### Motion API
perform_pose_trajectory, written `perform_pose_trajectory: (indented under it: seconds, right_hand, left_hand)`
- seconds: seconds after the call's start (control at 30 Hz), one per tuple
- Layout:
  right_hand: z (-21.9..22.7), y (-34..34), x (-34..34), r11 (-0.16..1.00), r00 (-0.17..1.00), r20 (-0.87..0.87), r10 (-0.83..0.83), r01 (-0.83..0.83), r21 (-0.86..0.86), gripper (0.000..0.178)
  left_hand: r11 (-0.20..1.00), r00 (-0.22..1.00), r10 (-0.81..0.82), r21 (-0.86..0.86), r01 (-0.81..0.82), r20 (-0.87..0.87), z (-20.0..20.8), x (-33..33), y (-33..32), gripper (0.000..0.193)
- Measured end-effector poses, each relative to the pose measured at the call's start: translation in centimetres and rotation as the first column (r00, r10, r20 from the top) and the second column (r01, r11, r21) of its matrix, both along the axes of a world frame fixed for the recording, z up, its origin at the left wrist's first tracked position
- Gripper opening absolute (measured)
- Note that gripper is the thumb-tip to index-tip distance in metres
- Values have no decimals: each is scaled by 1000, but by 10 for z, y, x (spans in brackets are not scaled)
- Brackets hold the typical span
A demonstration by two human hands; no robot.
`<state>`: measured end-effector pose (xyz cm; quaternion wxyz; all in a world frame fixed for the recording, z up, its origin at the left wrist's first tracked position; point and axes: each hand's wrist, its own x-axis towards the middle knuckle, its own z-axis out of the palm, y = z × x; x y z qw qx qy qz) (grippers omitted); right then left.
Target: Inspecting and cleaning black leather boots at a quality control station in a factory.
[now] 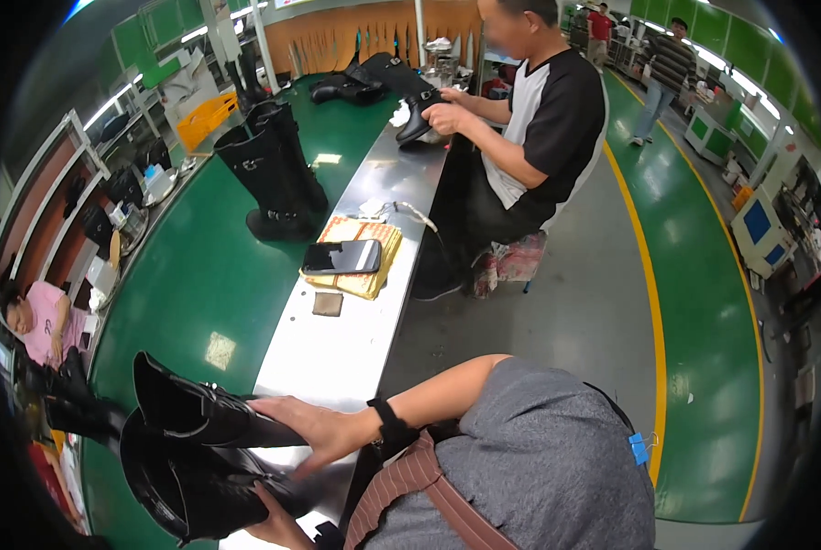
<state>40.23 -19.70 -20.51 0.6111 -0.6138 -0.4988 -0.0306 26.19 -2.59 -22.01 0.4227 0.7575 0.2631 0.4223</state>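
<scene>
Head view: two black boots at the lower left of the frame, the nearer boot (218, 504) below and the farther boot (236, 429) just above it, both tilted with shaft openings toward the left edge. Right hand (332, 431) lies across the farther boot's shaft, fingers (277, 410) fairly straight and not curled into a fist, thumb apart from them and smeared by blur; contact looks like a lay-over, probably to steady that shaft against its neighbour. Left hand (280, 525), at the bottom edge, is on the nearer boot from the near side, one digit showing along the leather, the others hidden, so can't tell how tightly it closes; likely it supports from below. Holding them side by side presumably keeps both shafts within reach of the two hands (whether the boots bear on the bench (346, 357) is hidden). Mid-frame, a dark phone (341, 258) lies on a yellow paper stack (380, 275), perhaps parked there as a flat spot, with a small brown block (328, 304) just below. Upper left of centre, upright boots (286, 174) stand on the green surface, likely so the shafts keep shape. Top centre, a seated co-worker (566, 119) has both hands at another boot (415, 124).
</scene>
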Motion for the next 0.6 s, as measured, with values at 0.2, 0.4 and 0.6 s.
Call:
perform_pose_trajectory:
  seconds: [0.2,0.4,0.6]
  right_hand:
    - [-26,37,10,969,971,-41,-237,239,67,62]
    - [-20,20,34,956,879,-379,-290,280,-82,23]
    - [-34,-6,59,932,906,-218,-362,348,-99,27]
  left_hand:
    - [995,994,54,-83,-47,90,-17,-9,20,41]
    - [987,990,-115,-100,123,86,-18,-16,28,27]
    - [955,988,-107,-265,133,110,-12,-29,19,26]
